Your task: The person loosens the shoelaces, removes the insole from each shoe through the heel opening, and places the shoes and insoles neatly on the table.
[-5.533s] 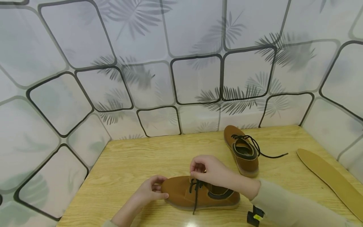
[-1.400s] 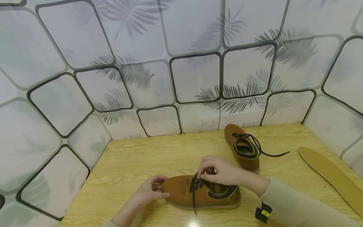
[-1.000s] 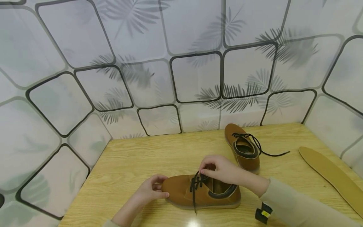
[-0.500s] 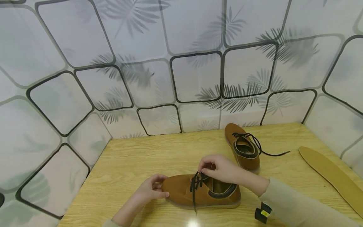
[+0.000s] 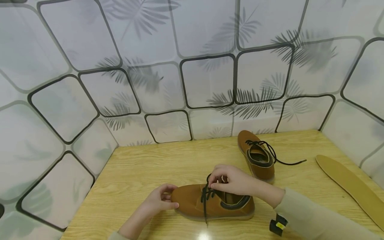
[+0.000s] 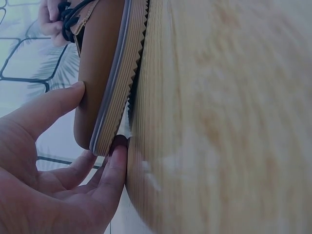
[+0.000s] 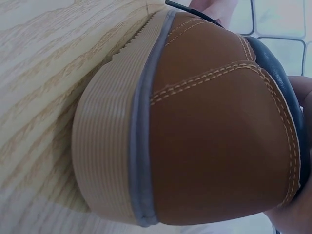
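A brown leather shoe (image 5: pixel 192 203) with a dark collar lies on its sole, toe to the left. My left hand (image 5: pixel 160 200) grips its toe. In the left wrist view the thumb (image 6: pixel 68 100) presses the upper, and the other fingers curl at the front of the sole. Over the shoe's opening, my right hand (image 5: pixel 229 180) pinches the black shoelace (image 5: pixel 207 180) between thumb and forefinger. A small lace arc rises by those fingertips, while one free lace end hangs down the near side. The right wrist view shows the stitched heel (image 7: pixel 219 141); most of the right hand is hidden behind it.
A second brown shoe (image 5: pixel 262 172) stands behind, its long black lace trailing right over the wooden table (image 5: pixel 144 166). A tan insole (image 5: pixel 345 180) lies along the right side. A leaf-patterned wall covering (image 5: pixel 210 83) encloses the back and sides.
My right hand sat farther left over the lacing at first and has moved right. In the last half second its fingertips shifted slightly and the lace arc rose. The left hand stays on the toe.
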A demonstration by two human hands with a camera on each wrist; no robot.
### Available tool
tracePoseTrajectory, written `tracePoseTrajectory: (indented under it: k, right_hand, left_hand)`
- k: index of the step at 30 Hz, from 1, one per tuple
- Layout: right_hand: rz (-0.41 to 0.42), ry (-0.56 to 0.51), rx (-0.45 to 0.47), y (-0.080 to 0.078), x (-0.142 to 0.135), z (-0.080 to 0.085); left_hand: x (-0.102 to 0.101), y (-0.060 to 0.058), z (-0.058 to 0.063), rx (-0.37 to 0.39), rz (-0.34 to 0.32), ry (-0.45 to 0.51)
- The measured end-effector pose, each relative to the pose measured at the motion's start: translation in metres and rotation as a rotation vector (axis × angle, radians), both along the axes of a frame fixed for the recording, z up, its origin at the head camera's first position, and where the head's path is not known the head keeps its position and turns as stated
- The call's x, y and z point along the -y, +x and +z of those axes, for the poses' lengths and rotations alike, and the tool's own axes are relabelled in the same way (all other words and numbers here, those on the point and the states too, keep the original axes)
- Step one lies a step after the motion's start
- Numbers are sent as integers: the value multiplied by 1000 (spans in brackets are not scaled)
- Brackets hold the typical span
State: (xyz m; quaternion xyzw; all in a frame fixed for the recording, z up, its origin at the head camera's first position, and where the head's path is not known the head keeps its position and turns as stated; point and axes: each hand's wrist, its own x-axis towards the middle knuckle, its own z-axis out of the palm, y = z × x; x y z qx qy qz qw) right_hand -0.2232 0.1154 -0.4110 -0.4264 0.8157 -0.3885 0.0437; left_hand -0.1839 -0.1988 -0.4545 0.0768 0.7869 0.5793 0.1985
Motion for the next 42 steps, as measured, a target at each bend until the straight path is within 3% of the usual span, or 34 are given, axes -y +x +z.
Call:
tracePoseTrajectory:
  k: [6, 14, 22, 36, 42]
  right_hand:
    - [0, -25, 34, -1, 0, -1]
    - [-109, -1, 121, -2, 0, -3]
    - [-212, -8, 92, -3, 1, -7]
    - [-60, 30, 29, -1, 2, -3]
    - [-23, -15, 29, -1, 1, -2]
  left_hand:
    - [0, 0, 0, 7, -2, 1]
    - [0, 0, -1, 0, -2, 1]
    - [0, -1, -1, 2, -4, 2]
    - [0, 0, 1, 15, -10, 8]
    - [-1, 1, 2, 17, -7, 8]
